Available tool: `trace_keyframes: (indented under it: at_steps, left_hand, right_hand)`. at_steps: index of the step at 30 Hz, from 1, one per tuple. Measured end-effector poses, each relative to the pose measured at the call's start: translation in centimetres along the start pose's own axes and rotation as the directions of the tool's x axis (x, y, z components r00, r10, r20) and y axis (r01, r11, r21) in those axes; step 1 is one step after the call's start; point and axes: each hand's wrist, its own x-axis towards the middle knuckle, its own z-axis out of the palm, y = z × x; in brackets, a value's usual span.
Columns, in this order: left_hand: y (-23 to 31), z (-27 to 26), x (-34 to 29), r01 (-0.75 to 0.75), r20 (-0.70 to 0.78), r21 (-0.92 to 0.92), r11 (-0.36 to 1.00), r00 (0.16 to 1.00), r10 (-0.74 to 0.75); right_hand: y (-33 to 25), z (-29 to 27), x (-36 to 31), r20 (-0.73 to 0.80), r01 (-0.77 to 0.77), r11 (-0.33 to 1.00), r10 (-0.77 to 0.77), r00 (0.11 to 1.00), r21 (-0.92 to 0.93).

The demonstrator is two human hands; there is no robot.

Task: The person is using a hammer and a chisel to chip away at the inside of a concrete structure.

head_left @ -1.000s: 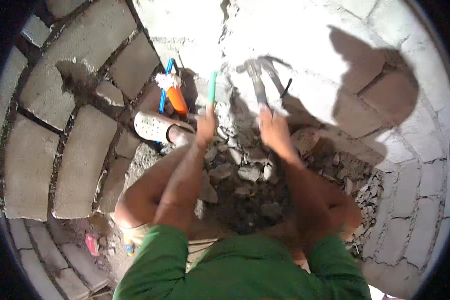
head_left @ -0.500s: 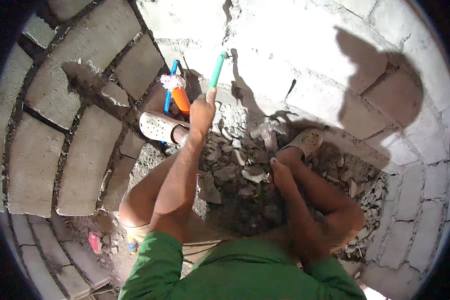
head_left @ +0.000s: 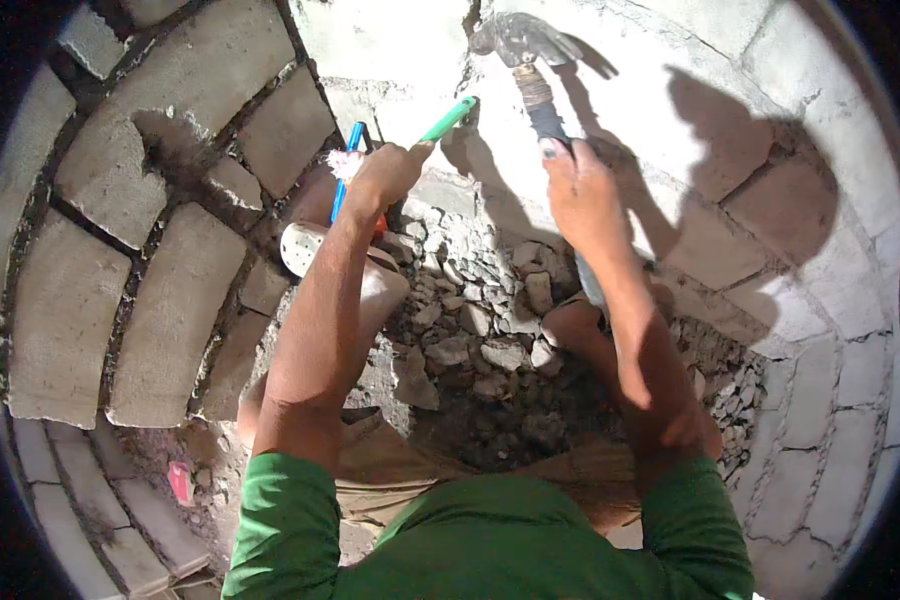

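My left hand is closed around a green chisel. Its far end slants up and right to the brightly lit block wall, near a crack; whether it touches I cannot tell. To the right, my right hand grips the dark handle of a claw hammer. The hammer is raised, with its head above and right of the chisel's end and its claw toward the right. Behind my left hand stands a blue rod beside a frayed pinkish tuft.
Broken rubble lies between my legs, below the wall. A pale perforated clog is on my left foot. Large blocks with deep joints rise at the left. A red packet lies at lower left.
The hammer has swung up from low over the rubble to the wall, with my right hand. My left hand has shifted slightly up and left, and the chisel now leans further right.
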Motion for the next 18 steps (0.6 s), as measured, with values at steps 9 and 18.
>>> trace_keyframes:
  at_steps: [9,18]
  left_hand:
    - [-0.1,-0.5,0.0,0.187,0.065,-0.120,0.975,0.982,-0.180]
    - [-0.6,0.3,-0.5,0.012,0.029,0.008,1.000,1.000,-0.012]
  right_hand:
    - [1.2,2.7,-0.3,0.461,-0.261,0.946,0.322,0.827,-0.192]
    - [-1.7,0.9,3.7,-0.041,0.047,0.998,-0.046,0.998,0.042]
